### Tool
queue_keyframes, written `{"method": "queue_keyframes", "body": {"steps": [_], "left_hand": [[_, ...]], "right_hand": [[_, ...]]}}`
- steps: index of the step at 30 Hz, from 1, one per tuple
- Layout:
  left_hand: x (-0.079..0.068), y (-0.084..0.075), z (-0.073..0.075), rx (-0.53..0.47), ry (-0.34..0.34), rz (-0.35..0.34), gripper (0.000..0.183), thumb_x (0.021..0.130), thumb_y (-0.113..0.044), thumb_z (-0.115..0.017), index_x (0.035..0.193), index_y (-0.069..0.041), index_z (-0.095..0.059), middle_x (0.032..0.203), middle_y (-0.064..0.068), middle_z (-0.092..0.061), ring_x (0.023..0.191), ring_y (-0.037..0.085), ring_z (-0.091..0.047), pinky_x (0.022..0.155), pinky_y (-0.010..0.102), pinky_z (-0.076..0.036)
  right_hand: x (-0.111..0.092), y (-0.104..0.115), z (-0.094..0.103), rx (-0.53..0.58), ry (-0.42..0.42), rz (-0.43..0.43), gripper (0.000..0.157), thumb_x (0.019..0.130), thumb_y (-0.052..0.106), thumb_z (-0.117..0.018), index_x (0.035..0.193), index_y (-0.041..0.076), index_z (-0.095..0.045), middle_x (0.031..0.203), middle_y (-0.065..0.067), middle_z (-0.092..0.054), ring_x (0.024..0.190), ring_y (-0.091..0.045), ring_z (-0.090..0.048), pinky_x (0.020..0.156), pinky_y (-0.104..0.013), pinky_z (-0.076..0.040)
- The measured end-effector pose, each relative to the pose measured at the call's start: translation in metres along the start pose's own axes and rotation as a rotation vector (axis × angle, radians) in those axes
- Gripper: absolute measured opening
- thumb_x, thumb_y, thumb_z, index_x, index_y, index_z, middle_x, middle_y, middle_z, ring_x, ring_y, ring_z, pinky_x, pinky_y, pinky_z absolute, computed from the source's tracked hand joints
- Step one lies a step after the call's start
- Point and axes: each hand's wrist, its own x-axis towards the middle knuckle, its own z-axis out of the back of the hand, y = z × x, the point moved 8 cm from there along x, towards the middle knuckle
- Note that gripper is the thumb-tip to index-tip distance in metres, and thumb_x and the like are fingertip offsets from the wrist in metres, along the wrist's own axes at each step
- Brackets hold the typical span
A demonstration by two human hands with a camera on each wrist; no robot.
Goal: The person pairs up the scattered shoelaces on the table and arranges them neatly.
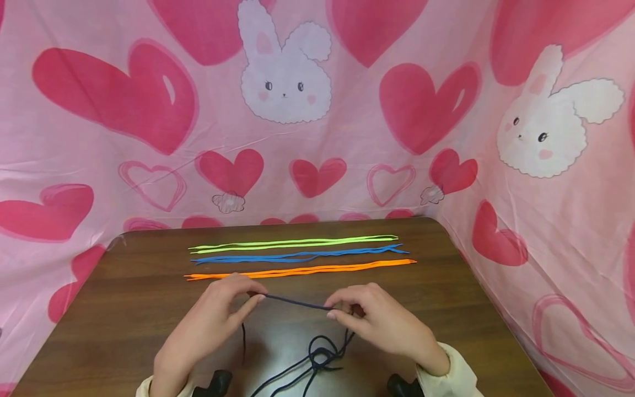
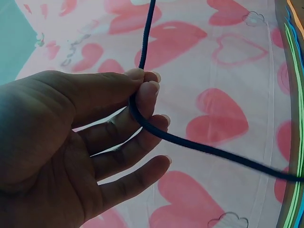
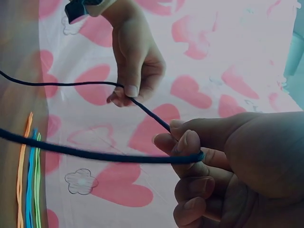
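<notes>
Both hands hold one dark navy cord point(image 1: 296, 302), raised over the table. In the head view, my left hand point(image 1: 210, 314) pinches it between thumb and fingertips, and a short end hangs below that hand. A little to the right, my right hand point(image 1: 382, 322) pinches the same cord, so the stretch between the hands runs nearly straight. From the right hand the cord drops to a loose looped tangle point(image 1: 322, 357) on the table. The left wrist view shows the cord point(image 2: 209, 151) bending round the fingertips. In the right wrist view, the cord point(image 3: 104, 156) passes over the curled fingers.
Beyond the hands lie orange laces point(image 1: 307, 270), blue laces point(image 1: 297, 257) and lime green laces point(image 1: 297, 242), stretched side by side across the brown wooden table point(image 1: 446, 309). A pink cloth point(image 1: 347, 132) printed with hearts and rabbits hangs behind and at the sides.
</notes>
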Motion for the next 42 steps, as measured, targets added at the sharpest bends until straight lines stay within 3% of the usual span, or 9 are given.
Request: {"method": "queue_keyframes", "body": {"steps": [7,13,17,26,42], "left_hand": [[-0.009,0.005,0.015,0.074,-0.110,-0.050,0.024,0.086,-0.002,-0.078,0.097,-0.023,-0.075,0.094,-0.020,-0.067,0.088,0.000,-0.058,0.075,0.026,-0.053],[-0.019,0.006,0.033,0.118,-0.242,-0.160,0.036,0.081,0.009,-0.078,0.099,-0.022,-0.074,0.094,-0.021,-0.066,0.090,0.001,-0.058,0.078,0.014,-0.045],[-0.026,0.010,0.043,0.134,-0.315,-0.192,0.037,0.076,0.013,-0.079,0.097,-0.017,-0.074,0.092,-0.015,-0.068,0.089,0.003,-0.059,0.081,0.009,-0.042],[-0.036,0.022,0.061,0.187,-0.427,-0.184,0.039,0.071,0.016,-0.080,0.099,-0.011,-0.075,0.094,-0.004,-0.071,0.092,0.002,-0.061,0.086,0.006,-0.041],[-0.056,0.051,0.079,0.242,-0.498,-0.143,0.042,0.067,0.018,-0.080,0.098,-0.010,-0.076,0.087,-0.001,-0.071,0.096,-0.014,-0.052,0.086,0.007,-0.038]], "right_hand": [[-0.006,0.000,0.009,-0.008,-0.023,0.016,0.012,0.095,0.017,-0.073,0.106,0.022,-0.074,0.070,0.020,-0.055,0.060,0.003,-0.047,0.055,-0.019,-0.045],[-0.013,-0.001,0.018,-0.030,-0.041,0.010,0.009,0.096,0.022,-0.071,0.105,0.023,-0.074,0.072,0.021,-0.059,0.062,0.003,-0.049,0.056,-0.019,-0.046],[-0.018,0.000,0.025,-0.037,-0.052,0.023,0.008,0.097,0.024,-0.070,0.105,0.023,-0.074,0.071,0.020,-0.058,0.061,0.004,-0.048,0.056,-0.019,-0.045],[-0.030,-0.003,0.042,-0.046,-0.099,0.046,0.009,0.096,0.018,-0.071,0.103,0.022,-0.073,0.067,0.018,-0.054,0.059,0.005,-0.045,0.054,-0.018,-0.044],[-0.051,-0.015,0.077,-0.109,-0.225,0.045,0.018,0.091,0.009,-0.076,0.099,0.025,-0.073,0.063,0.019,-0.047,0.056,0.006,-0.039,0.051,-0.017,-0.039]]}}
